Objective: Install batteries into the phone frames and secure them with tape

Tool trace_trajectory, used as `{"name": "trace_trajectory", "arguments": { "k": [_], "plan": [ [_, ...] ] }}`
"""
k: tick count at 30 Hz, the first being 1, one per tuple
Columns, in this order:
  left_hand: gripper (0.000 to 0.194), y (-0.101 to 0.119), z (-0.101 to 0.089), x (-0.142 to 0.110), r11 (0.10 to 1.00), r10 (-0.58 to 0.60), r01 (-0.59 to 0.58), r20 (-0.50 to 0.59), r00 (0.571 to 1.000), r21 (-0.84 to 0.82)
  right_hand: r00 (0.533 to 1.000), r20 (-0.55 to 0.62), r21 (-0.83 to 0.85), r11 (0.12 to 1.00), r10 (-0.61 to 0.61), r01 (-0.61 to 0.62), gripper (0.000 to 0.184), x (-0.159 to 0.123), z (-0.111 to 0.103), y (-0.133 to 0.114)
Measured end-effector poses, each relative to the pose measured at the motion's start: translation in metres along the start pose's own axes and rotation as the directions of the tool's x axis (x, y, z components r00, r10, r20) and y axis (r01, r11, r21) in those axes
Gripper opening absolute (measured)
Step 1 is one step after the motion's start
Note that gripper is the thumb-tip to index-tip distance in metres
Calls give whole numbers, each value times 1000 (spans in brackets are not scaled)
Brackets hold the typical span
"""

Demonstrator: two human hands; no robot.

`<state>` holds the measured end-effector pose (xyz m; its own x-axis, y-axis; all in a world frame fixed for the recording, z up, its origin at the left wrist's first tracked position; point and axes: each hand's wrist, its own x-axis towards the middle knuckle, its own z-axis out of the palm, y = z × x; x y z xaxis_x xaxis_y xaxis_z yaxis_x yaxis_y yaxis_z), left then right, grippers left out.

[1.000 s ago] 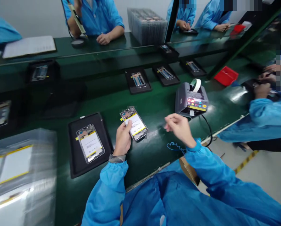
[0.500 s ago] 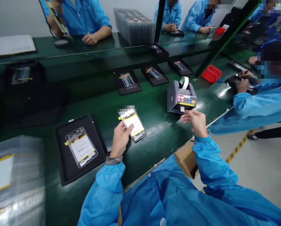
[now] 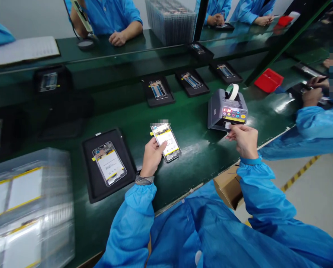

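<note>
My left hand holds a phone housing with a yellow-striped white label, tilted up off the green bench. My right hand is at the front of a grey tape dispenser, its fingertips right at a small white tape tab. Whether they grip the tab is unclear. A white tape roll stands on top of the dispenser. To the left of my left hand, a similar housing lies in a black tray.
A clear stack of labelled sheets stands at lower left. Black trays with housings line the bench's far side, near a red tray. Co-workers' hands work at right. A cardboard box sits below the front edge.
My right hand has moved from mid-air to the dispenser's front, reaching the white tab. My left hand still holds the housing. The whole view has shifted slightly with my head.
</note>
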<state>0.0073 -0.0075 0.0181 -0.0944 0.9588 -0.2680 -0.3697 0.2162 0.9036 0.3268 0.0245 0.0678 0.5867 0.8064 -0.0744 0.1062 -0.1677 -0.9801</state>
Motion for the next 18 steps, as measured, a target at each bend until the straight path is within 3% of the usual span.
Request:
{"name": "trace_trajectory", "arguments": {
  "k": [6,10,13,18],
  "plan": [
    [60,-1,-1,1,1000,26,-26,-2,1000,-10,999,-10,-36,999,-40,39,17,-2,-6,0],
    [57,-3,-1,3,998,40,-40,-7,999,-39,997,45,-17,997,-68,69,9,-22,-7,9],
    [54,-6,0,4,998,35,-35,5,999,-57,973,229,-24,999,-27,34,12,-56,10,20],
    [49,-13,3,5,998,16,-14,22,1000,-64,857,515,-47,998,-1,29,28,-113,66,33]
  ]
}}
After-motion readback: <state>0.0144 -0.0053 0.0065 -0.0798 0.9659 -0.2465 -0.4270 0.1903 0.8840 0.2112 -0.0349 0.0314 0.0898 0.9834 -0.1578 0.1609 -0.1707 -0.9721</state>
